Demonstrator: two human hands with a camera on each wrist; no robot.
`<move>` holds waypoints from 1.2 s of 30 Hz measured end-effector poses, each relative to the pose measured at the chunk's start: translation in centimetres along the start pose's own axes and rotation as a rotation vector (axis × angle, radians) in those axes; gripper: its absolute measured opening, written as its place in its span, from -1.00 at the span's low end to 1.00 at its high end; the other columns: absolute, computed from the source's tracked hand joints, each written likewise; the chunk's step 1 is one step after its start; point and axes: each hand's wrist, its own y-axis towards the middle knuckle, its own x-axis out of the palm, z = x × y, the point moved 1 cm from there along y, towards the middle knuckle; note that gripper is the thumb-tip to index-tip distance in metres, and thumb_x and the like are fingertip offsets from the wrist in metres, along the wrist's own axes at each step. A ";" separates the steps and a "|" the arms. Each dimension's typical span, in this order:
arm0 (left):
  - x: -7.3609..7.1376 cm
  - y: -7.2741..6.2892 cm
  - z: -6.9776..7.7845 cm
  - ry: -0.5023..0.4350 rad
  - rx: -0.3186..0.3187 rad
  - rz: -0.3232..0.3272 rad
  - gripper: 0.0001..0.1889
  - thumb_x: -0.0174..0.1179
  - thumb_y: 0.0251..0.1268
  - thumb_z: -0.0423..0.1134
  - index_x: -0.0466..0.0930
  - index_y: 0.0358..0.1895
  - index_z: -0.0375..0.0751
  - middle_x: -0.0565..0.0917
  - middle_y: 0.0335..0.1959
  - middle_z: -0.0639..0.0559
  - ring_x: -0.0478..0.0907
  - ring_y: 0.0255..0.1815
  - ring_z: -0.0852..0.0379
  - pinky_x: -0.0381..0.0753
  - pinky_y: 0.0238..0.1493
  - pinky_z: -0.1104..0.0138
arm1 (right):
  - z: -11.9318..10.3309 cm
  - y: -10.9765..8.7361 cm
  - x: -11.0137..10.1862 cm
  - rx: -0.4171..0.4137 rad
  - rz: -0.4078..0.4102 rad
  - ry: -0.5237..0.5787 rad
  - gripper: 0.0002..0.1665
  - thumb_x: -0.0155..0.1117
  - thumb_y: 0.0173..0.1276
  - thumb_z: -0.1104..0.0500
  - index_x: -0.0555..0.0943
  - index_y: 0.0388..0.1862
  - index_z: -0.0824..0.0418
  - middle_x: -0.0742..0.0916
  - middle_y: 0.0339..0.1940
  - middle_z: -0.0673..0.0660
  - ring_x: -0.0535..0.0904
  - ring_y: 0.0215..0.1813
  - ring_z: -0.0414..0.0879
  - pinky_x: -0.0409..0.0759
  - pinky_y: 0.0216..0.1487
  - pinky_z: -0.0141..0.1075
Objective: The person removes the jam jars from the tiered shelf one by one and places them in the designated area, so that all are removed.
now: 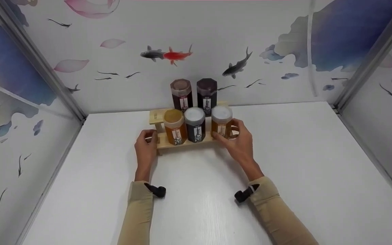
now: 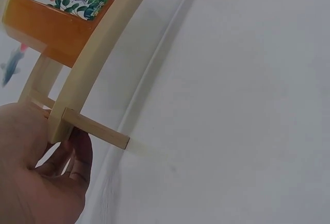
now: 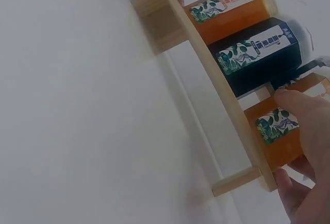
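A light wooden two-step rack (image 1: pixel 162 141) carries several faceted jars with labels. My left hand (image 1: pixel 145 148) grips the left end of its lower shelf, and in the left wrist view the fingertips curl under the wood (image 2: pixel 98 49). My right hand (image 1: pixel 241 143) holds the right-hand amber jar (image 1: pixel 221 123), thumb across its front and fingers around its right side. That jar is on or just at the lower shelf; the right wrist view shows its base by the front rail. Left of it on this shelf stand a dark jar (image 1: pixel 196 126) with a white lid and another amber jar (image 1: pixel 175 129).
Two dark red-brown jars, one on the left (image 1: pixel 181 93) and one on the right (image 1: pixel 207 93), stand on the upper step. The rack sits on a white table (image 1: pixel 196 197) near the back wall (image 1: pixel 196 30), which is printed with fish. Side walls enclose both sides.
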 end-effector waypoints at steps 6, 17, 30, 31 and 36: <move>0.0 0.0 0.1 0.003 -0.003 -0.001 -0.73 0.14 0.73 -0.11 0.63 0.24 -0.15 0.69 0.20 -0.10 0.65 0.16 -0.01 0.69 0.21 0.14 | 0.8 0.2 -1.3 0.002 0.106 0.018 -0.13 0.73 0.22 -0.16 0.59 0.39 0.18 0.77 0.26 0.17 0.71 0.18 0.09 0.68 0.26 0.10; 0.0 0.1 0.2 0.007 0.032 0.012 -0.72 0.16 0.71 -0.11 0.63 0.22 -0.19 0.71 0.19 -0.16 0.67 0.17 -0.06 0.68 0.22 0.11 | 4.1 1.4 -4.5 0.257 0.107 0.043 -0.08 0.61 0.36 -0.11 0.45 0.52 0.27 0.67 0.39 0.27 0.62 0.36 0.13 0.64 0.42 0.02; -0.4 -0.3 -0.1 -0.020 0.000 0.005 -0.72 0.13 0.73 -0.12 0.62 0.25 -0.17 0.69 0.21 -0.13 0.65 0.17 -0.02 0.69 0.20 0.13 | 4.4 3.4 -3.2 0.284 -0.122 -0.127 -0.16 0.55 0.45 0.15 0.29 0.52 0.34 0.55 0.53 0.38 0.49 0.59 0.25 0.50 0.58 0.06; -0.4 -0.2 0.0 -0.020 0.000 0.006 -0.72 0.13 0.73 -0.12 0.62 0.25 -0.17 0.69 0.21 -0.13 0.65 0.17 -0.02 0.69 0.20 0.13 | 4.5 3.8 -3.1 0.277 -0.118 -0.131 -0.16 0.55 0.45 0.15 0.30 0.51 0.34 0.55 0.53 0.38 0.49 0.59 0.25 0.50 0.58 0.06; -0.1 -0.2 0.1 -0.020 0.002 0.003 -0.72 0.13 0.73 -0.10 0.63 0.24 -0.17 0.69 0.21 -0.12 0.65 0.17 -0.02 0.68 0.22 0.13 | 5.3 5.2 -2.9 0.270 -0.111 -0.143 -0.16 0.55 0.46 0.12 0.29 0.51 0.34 0.54 0.54 0.40 0.47 0.60 0.27 0.49 0.58 0.10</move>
